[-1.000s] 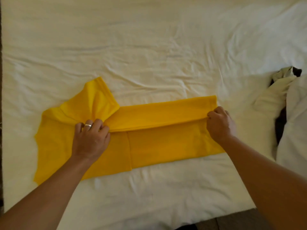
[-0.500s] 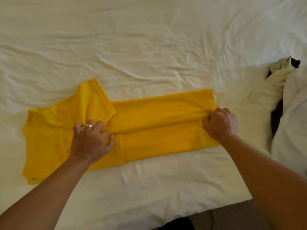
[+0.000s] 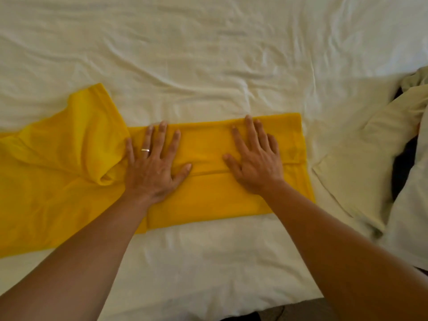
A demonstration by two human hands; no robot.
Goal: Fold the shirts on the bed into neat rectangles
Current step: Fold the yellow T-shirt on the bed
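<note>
- Left hand (image 3: pixel 154 169) lies flat on the yellow shirt (image 3: pixel 208 200), fingers (image 3: pixel 162 137) straight and spread wide, palm down, holding nothing; a ring (image 3: pixel 145 150) sits on one finger.
- Right hand (image 3: pixel 256 163) lies flat on the same shirt just beside the left one, fingers (image 3: pixel 251 133) straight and a little spread, palm down, gripping nothing.
- Both hands rest on the far flap of the shirt, which is folded toward the person; its edge runs as a straight line between the two thumbs.
- Both forearms are bare and reach in from the near edge of the bed.
- The shirt lies across the middle of the bed, its long body stretched from left to right, the right end squared off.
- At the left end the shirt is wider and unfolded; a sleeve (image 3: pixel 92 126) sticks up and away from the person, bunched into a wrinkle just beside the left hand's little finger.
- The bed (image 3: pixel 220 66) is covered with a wrinkled white sheet.
- At the right edge lies a heap of pale clothes (image 3: pixel 361 172) with something dark among them, apart from the yellow shirt.
</note>
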